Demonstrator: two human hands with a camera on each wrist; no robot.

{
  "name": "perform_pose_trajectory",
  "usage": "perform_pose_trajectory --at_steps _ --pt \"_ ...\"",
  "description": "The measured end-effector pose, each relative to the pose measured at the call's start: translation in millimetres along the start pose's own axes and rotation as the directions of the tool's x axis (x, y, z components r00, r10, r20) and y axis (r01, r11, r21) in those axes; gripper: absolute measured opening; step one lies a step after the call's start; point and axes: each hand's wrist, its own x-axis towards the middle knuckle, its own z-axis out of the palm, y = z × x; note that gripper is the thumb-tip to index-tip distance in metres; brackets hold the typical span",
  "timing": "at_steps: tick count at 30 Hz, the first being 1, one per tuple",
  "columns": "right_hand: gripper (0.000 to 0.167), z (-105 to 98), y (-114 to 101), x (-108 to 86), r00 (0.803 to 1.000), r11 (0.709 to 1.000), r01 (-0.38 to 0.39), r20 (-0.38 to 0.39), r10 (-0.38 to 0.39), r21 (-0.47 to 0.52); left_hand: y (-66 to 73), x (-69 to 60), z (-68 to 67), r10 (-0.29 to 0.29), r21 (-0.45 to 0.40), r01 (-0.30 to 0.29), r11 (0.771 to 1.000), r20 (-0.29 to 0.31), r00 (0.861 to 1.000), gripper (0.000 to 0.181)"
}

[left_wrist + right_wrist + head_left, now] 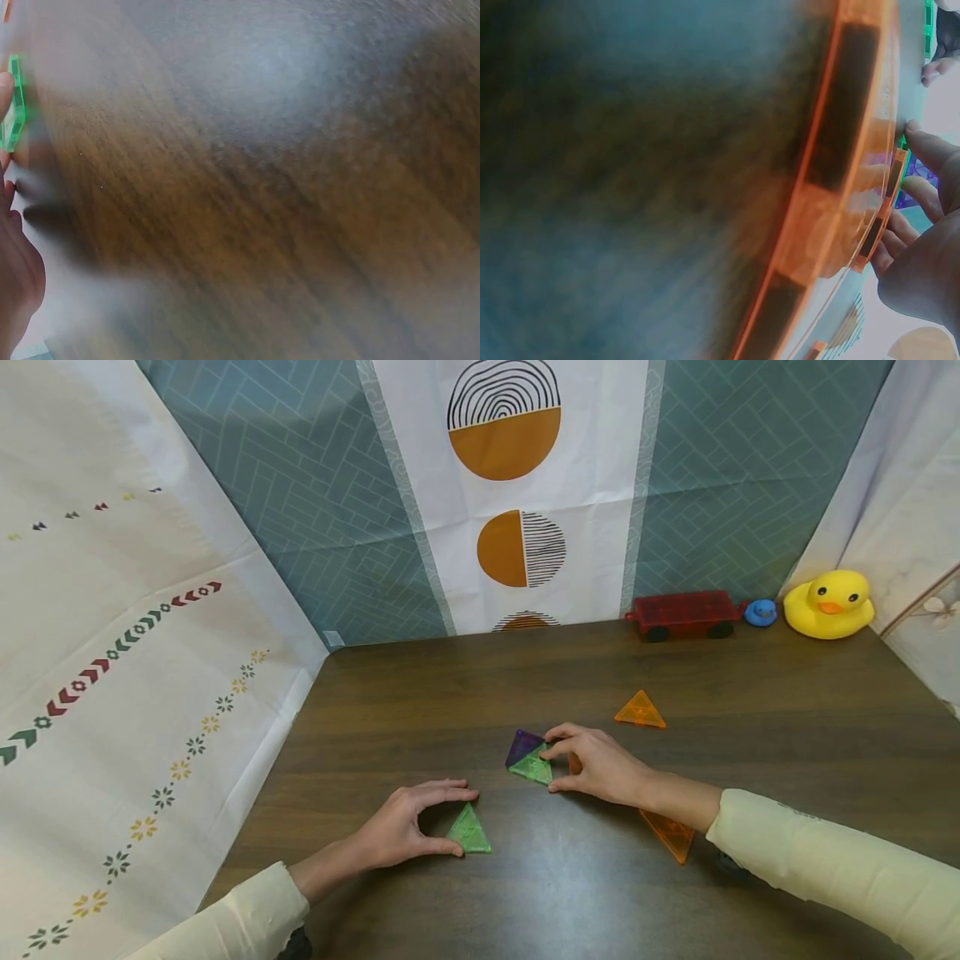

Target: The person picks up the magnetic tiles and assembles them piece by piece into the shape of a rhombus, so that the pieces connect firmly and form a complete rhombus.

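Thumb and fingers of my left hand (405, 827) curve around a green triangular tile (470, 831), the thumb touching its lower left corner. In the left wrist view the same green tile (15, 105) shows at the left edge beside the hand (19, 277). My right hand (600, 766) pinches another green tile (533, 766), which lies against a purple tile (522, 746). Under the right palm an orange tile (574, 763) is partly hidden. The right wrist view shows the right hand (926, 262) beyond a large, close orange tile (810, 225).
One orange triangle (641, 710) lies behind the right hand, another (672, 835) under the right forearm. Along the back edge of the table (420, 693) stand a red wagon (686, 613), a small blue duck (761, 613) and a big yellow duck (828, 606).
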Motion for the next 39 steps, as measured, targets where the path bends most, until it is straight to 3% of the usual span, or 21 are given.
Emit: perform_pose_trajectory --at_steps 11,21,31,35,39 --pt "0.045 0.8 1.1 0.3 1.0 1.0 -0.004 -0.001 0.004 -0.003 -0.7 0.7 2.2 0.071 0.009 -0.071 0.997 -0.047 0.996 0.063" --pt "0.045 -0.3 1.0 0.3 1.0 1.0 -0.005 -0.002 0.005 -0.007 2.2 1.8 1.5 0.035 -0.052 -0.036 0.998 -0.02 0.999 0.061" --pt "0.045 0.1 0.8 0.2 1.0 1.0 -0.011 0.0 0.011 0.007 5.2 2.7 4.9 0.088 -0.147 -0.095 0.985 -0.056 0.995 0.064" --pt "0.045 0.2 0.5 0.4 1.0 1.0 -0.011 0.005 0.011 0.014 6.4 3.2 3.9 0.091 -0.17 -0.096 0.981 -0.037 0.995 0.065" --pt "0.045 0.2 0.3 0.2 1.0 1.0 -0.013 0.007 0.013 0.019 6.7 2.7 2.9 0.059 -0.176 -0.058 0.983 -0.003 0.998 0.066"
